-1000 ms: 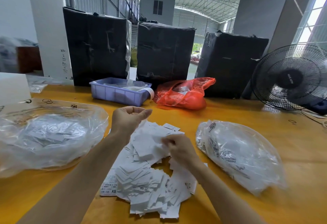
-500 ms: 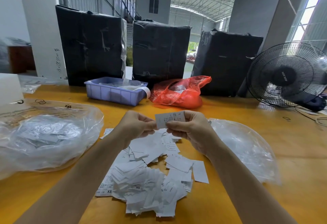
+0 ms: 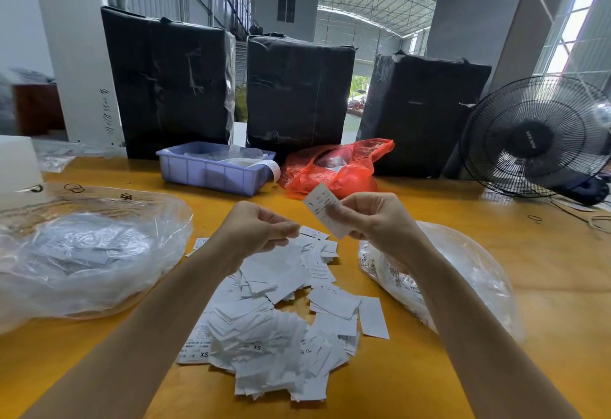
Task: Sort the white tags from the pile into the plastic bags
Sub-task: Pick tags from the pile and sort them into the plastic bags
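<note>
Both hands are raised above the pile (image 3: pixel 281 316), close together but apart. My right hand (image 3: pixel 373 220) pinches one tag (image 3: pixel 322 208) between thumb and fingertips, tilted with its printed face toward me, lifted clear of the table (image 3: pixel 545 270). My left hand (image 3: pixel 258 230) is loosely curled beside it; its thumb and fingertips are drawn together, and I cannot tell whether they hold anything, though no tag shows in them. Below and between my wrists the pile is spread out, many white tags overlapping, a few showing "XS" or "L" marks. Out past my left forearm lies the left bag (image 3: pixel 89 253), puffed up, with a good layer of tags visible through the plastic. Under and beyond my right forearm lies the right bag (image 3: pixel 463 273), also holding tags, some with dark print along the near edge. My judgement is that the sort is well under way but far from finished: both bags already hold tags, yet the heap under my hands looks large, so many picks remain. The tag in hand appears to be at the reading stage; which bag it belongs in I cannot say, since its print is too small to read. Beyond my hands stand a blue tray (image 3: pixel 211 172), a red bag (image 3: pixel 334 169) and a fan (image 3: pixel 535 137).
</note>
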`<act>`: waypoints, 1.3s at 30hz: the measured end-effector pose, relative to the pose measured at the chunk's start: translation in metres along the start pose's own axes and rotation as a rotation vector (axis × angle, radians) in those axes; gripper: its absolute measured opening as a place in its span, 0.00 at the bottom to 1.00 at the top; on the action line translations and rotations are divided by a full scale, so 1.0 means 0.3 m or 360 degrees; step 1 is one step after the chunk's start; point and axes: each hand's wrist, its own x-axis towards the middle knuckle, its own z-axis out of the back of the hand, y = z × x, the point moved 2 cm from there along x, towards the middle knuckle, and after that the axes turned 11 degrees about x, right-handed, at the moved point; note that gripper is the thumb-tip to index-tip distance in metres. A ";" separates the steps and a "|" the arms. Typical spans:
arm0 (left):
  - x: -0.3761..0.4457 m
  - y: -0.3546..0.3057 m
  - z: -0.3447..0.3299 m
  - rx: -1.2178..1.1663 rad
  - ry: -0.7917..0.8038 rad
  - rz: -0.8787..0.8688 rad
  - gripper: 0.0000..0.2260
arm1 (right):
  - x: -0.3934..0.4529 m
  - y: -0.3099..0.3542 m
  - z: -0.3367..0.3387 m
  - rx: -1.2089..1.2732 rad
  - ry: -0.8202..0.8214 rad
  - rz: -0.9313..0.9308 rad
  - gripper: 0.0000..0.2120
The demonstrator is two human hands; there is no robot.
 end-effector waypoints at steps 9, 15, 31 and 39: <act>-0.008 -0.009 -0.009 0.0011 0.0122 0.0024 0.04 | 0.002 0.001 -0.011 -0.0347 -0.0018 0.0198 0.03; -0.015 -0.013 -0.008 0.0062 0.0220 0.0017 0.03 | 0.001 0.001 -0.018 -0.0508 -0.0075 0.0300 0.06; -0.019 -0.014 -0.010 0.0063 0.0255 0.0064 0.03 | 0.003 0.001 -0.021 -0.0555 0.0002 0.0295 0.07; -0.015 -0.010 -0.012 0.0079 0.0280 0.0054 0.04 | -0.003 0.000 -0.040 -0.0745 0.0019 0.0424 0.06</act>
